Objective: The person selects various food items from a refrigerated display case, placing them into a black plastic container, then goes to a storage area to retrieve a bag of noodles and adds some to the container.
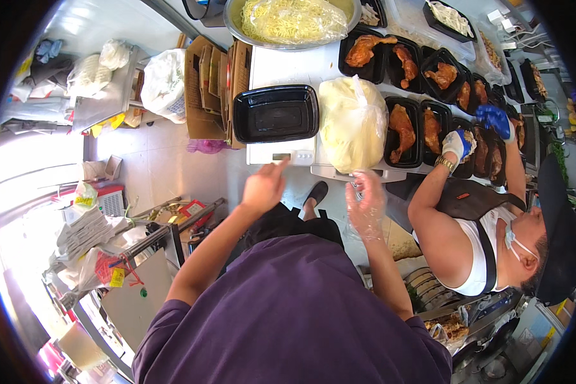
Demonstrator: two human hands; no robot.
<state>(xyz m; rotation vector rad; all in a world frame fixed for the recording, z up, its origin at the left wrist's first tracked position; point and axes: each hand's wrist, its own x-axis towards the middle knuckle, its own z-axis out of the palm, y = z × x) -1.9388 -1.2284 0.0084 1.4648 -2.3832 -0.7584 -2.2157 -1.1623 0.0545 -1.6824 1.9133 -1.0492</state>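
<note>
My left hand [265, 186] is bare, its index finger pointing at the front panel of a white digital scale [264, 156]; it holds nothing. A rectangular black plastic container [276, 115] without food rests on the scale. My right hand [366, 201], in a clear plastic glove, is raised with curved fingers just in front of a knotted clear bag of pale yellow contents [353, 125]; nothing shows in it. Behind the scale stands a metal bowl [230, 24] of yellow noodles [293, 21], partly covered by clear plastic.
Black containers with cooked chicken legs [402, 133] line the table at right. A co-worker in gloves [461, 144] handles food there. Flattened cardboard boxes [211, 91] and a white plastic bag [165, 84] stand left of the scale. A metal-framed rack [173, 235] is at lower left.
</note>
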